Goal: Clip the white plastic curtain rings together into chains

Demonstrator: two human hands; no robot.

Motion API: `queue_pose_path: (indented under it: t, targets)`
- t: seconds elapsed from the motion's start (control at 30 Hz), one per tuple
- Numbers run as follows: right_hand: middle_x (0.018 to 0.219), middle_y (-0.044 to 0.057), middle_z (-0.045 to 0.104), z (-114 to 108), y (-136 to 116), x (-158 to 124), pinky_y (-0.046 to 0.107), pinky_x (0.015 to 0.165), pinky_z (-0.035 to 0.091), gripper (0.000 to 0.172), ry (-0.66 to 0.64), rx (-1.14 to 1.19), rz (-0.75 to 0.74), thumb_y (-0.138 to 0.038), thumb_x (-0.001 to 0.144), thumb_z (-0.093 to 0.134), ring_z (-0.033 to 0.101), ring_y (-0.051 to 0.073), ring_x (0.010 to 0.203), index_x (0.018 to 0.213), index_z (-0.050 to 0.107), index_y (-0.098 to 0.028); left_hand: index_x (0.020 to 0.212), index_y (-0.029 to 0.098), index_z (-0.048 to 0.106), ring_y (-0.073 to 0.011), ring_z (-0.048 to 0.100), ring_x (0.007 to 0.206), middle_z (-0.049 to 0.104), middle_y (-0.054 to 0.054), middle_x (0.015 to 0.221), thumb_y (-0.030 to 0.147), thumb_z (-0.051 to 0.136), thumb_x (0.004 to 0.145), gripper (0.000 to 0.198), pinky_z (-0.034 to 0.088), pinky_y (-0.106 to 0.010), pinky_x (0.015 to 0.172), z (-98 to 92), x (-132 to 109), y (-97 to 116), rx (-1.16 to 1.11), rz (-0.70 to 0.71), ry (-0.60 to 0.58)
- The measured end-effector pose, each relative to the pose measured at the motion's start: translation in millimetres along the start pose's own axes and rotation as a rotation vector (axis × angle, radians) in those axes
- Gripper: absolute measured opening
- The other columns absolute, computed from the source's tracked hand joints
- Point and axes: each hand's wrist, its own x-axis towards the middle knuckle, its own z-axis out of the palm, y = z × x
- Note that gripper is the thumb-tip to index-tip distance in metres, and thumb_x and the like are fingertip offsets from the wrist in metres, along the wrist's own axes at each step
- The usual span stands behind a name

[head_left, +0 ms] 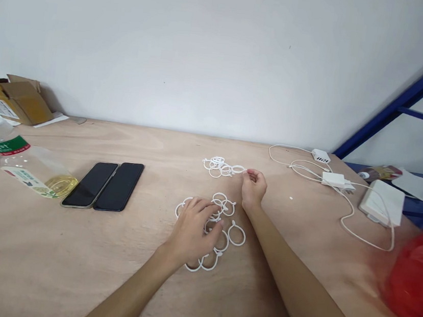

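Observation:
Several thin white plastic rings, each with a small tab, lie in a loose near group point(236, 233) on the wooden table. My left hand point(193, 228) is palm down over this group, fingers apart, hiding some of the rings. Beyond it lies a smaller, tighter pile of the same rings point(216, 165). At that pile's right side, my right hand point(254, 187) has its thumb and fingertips pinched at the edge of one white ring point(238, 169).
On the left are two dark phones point(119, 187), a plastic bottle point(36, 168) with some yellow liquid, and an opened cardboard box point(22, 99). White cables with a charger point(333, 179), a white box point(382, 202) and a red plastic bag point(418, 279) lie on the right. A wall stands behind.

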Motion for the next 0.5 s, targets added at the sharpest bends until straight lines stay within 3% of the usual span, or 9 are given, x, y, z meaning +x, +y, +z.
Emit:
queue_pose_path:
  t: [0.1,0.2,0.5]
  targets:
    - [0.098,0.012,0.065,-9,2,0,0.032,0.080,0.049,0.039,0.041,0.039,0.004,-0.036,0.075,0.052,0.061,0.019,0.086,0.104,0.060,-0.011,0.103,0.022,0.064,-0.0237,0.059,0.096,0.069,-0.006,0.103,0.021,0.060,0.079,0.024,0.047,-0.044,0.086,0.5,0,0,0.016,0.008,0.009]
    - [0.096,0.012,0.067,-21,3,-2,0.034,0.078,0.049,0.040,0.003,0.010,-0.004,-0.036,0.074,0.054,0.061,0.020,0.082,0.103,0.065,-0.011,0.103,0.022,0.064,-0.0234,0.059,0.096,0.069,-0.006,0.103,0.020,0.060,0.079,0.024,0.047,-0.043,0.086,0.6,0,1,0.017,0.005,0.004]
    - [0.089,0.014,0.069,-54,1,-1,0.041,0.083,0.045,0.032,-0.061,-0.399,-0.107,-0.028,0.073,0.052,0.059,0.024,0.081,0.090,0.071,-0.009,0.103,0.021,0.064,-0.0231,0.058,0.096,0.068,-0.005,0.102,0.019,0.060,0.079,0.024,0.046,-0.042,0.086,2.4,0,-2,-0.002,0.004,-0.009]
